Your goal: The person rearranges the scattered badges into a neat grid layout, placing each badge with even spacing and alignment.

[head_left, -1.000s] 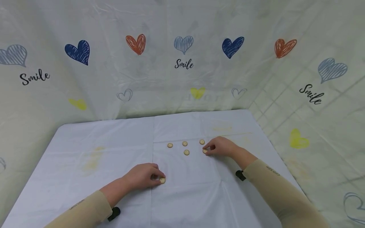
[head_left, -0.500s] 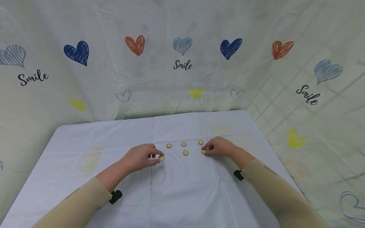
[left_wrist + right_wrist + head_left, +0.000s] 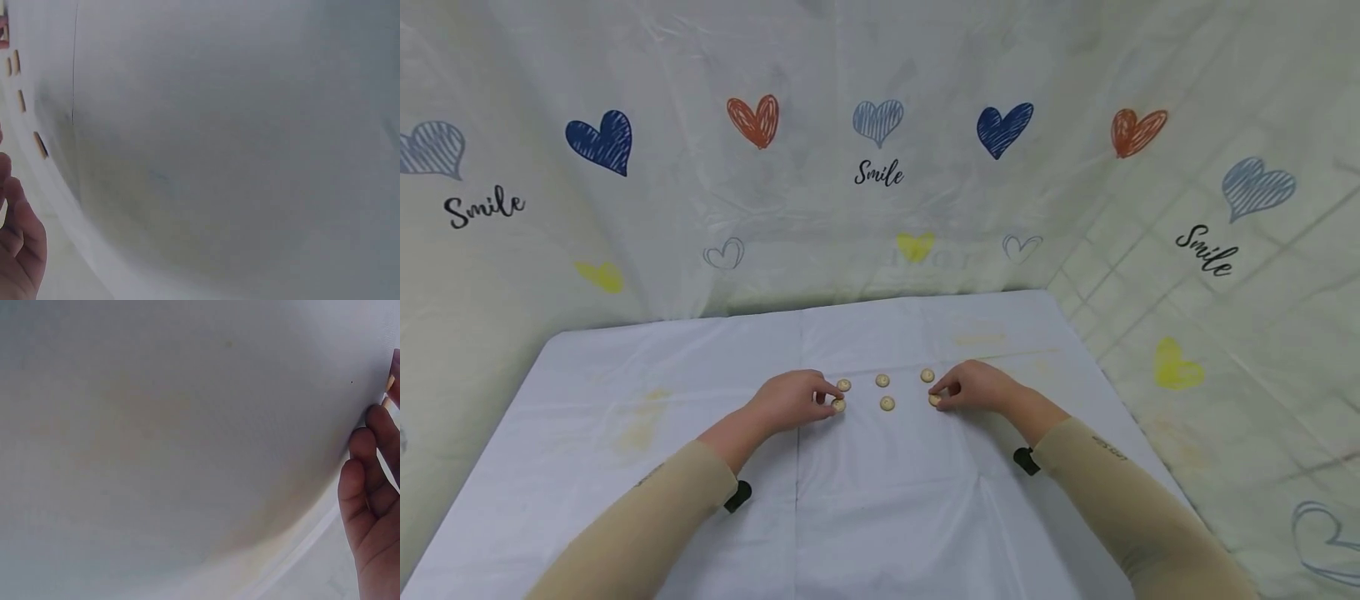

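Observation:
Small round tan wooden discs with dark marks lie on the white-covered table in two rows. My left hand (image 3: 793, 400) pinches one disc (image 3: 838, 406) between thumb and fingertips at the left end of the near row, just in front of the far-left disc (image 3: 844, 385). At the right end, my right hand (image 3: 973, 390) has thumb and finger on another disc (image 3: 935, 400), partly covered by the fingertips. Between the hands lies the near-row middle disc (image 3: 887, 403). Behind it are the far-middle disc (image 3: 882, 380) and the far-right disc (image 3: 927, 376).
A white cloth (image 3: 880, 525) with creases and faint yellow stains covers the table. Behind it and to the right hangs a sheet (image 3: 820, 200) printed with hearts and "Smile". Dark wrist cameras sit under both sleeves, the left camera (image 3: 738, 497) low over the cloth.
My left hand has moved its disc away from the front of the table, then slightly right, to the left end of the near row. The right hand stays at its disc.

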A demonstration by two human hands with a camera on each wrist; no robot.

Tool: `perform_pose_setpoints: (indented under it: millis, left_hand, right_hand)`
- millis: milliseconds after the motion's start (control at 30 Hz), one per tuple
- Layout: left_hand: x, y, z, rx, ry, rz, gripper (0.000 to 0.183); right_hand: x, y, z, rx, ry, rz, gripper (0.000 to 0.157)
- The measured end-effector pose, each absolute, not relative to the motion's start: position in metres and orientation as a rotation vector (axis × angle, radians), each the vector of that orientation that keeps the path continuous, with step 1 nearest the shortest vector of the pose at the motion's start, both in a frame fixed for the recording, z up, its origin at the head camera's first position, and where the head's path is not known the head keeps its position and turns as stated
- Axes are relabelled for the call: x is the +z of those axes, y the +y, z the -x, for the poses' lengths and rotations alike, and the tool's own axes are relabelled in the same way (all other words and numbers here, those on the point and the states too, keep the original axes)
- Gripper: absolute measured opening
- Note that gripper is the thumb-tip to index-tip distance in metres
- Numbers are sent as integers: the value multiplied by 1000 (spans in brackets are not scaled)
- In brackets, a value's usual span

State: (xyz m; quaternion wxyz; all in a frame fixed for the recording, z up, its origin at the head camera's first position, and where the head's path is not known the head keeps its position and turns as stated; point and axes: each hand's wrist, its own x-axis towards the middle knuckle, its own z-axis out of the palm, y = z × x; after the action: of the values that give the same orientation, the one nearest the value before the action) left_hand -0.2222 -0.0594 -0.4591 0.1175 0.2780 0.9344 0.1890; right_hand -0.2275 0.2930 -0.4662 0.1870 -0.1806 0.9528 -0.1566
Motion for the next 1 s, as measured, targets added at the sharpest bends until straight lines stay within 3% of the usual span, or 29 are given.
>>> perform_pose_setpoints:
  millis: [633, 1000]
  left_hand:
    - [-482, -56, 229, 524, 2724, -746, 22]
    - [-471, -55, 227, 553, 2722, -687, 30]
  right_hand:
    - [-466, 286, 223, -439, 2700, 506, 29]
    - [-462, 289, 220, -457, 2701, 529, 32]
